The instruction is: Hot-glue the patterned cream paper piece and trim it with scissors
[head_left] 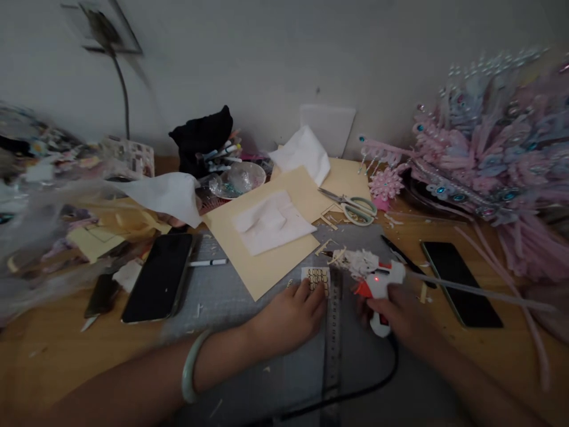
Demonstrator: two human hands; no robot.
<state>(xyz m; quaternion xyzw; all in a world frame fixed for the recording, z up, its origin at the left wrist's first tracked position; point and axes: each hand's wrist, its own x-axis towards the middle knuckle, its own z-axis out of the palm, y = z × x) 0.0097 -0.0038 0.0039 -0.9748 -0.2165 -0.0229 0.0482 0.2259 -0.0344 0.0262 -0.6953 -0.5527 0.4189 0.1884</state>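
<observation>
My right hand is wrapped round the grip of a white hot glue gun with a red light lit on its side. The gun's nozzle end is crusted with pale material and points left, above the right side of the small card. A clear glue stick sticks out of its back. With bent fingers, my left hand holds down a small white card bearing rows of dark loops. The card lies on a grey cutting mat, by the top of a ruler. My fingertips cover its lower part.
Scissors, cream sheets and a white tissue lie beyond my hands. Phones flank the mat. Pink beaded decorations fill the right back. A black cord crosses the front.
</observation>
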